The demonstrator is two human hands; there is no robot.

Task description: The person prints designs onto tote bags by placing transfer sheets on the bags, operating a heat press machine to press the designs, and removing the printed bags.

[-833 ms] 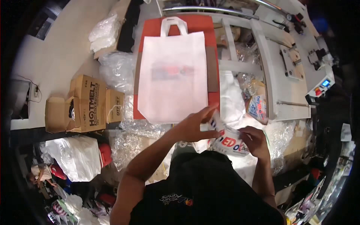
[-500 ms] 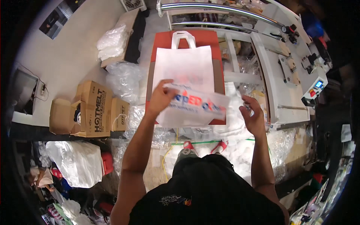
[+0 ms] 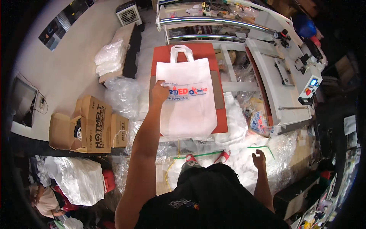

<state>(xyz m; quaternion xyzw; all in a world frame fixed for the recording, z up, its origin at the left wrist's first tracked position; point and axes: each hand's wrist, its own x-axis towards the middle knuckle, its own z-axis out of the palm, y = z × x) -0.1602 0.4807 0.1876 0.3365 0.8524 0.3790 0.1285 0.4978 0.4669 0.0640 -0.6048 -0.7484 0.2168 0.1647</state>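
A white cloth bag (image 3: 187,120) lies flat on the red board (image 3: 220,123), its handles pointing away from me. Across its middle rests a printed transfer film (image 3: 197,91) with red and blue lettering, flat on the cloth. My left hand (image 3: 160,91) is at the film's left end, fingers bent and closed at its upper corner; the palm hides part of the print. Low on the right, apart from the bag, my right hand (image 3: 260,159) is held over the plastic-covered floor, fingers loosely curled and apart, with nothing in it.
A white press machine with a control box (image 3: 310,86) stands on the right, its metal bars (image 3: 221,21) crossing the far side. Beside the board lies a crumpled printed sheet (image 3: 259,121). Cardboard boxes (image 3: 100,124) and bundled plastic (image 3: 124,95) are at left.
The film has gone from tilted above the bag to flat on it. My left hand stays at its left end. My right hand has drawn back toward me, away from the board.
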